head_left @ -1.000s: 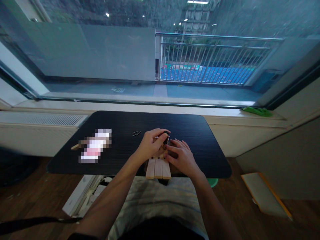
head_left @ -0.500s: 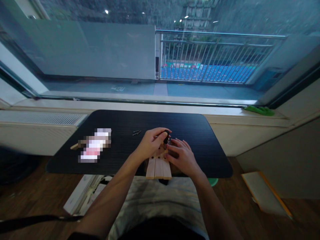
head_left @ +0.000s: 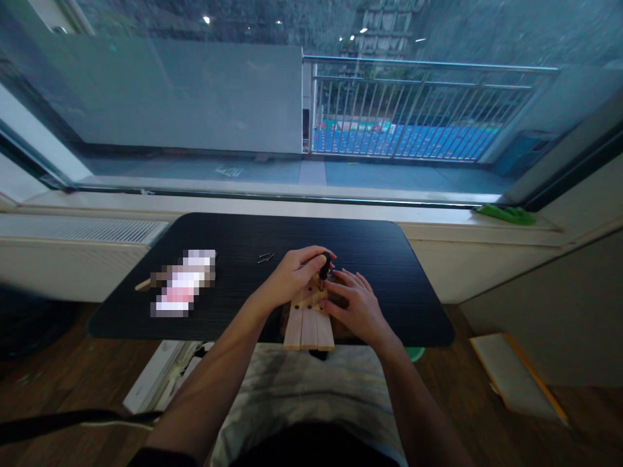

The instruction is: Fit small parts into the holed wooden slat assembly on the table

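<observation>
A small assembly of light wooden slats lies at the near edge of the black table, with several holes in its far end. My left hand is closed round a short black-handled screwdriver that stands upright on the slats. My right hand rests beside it on the right of the wood, fingers spread and pressing down. Two loose screws lie on the table just left of my left hand.
A blurred-out pack with a wooden stick lies on the table's left part. Behind the table run a window sill and a large window; a green object sits on the sill at right. A flat board lies on the floor at right.
My left hand has shifted slightly on the screwdriver, so more of the slats' holed end shows. The right hand and the wood have stayed in place.
</observation>
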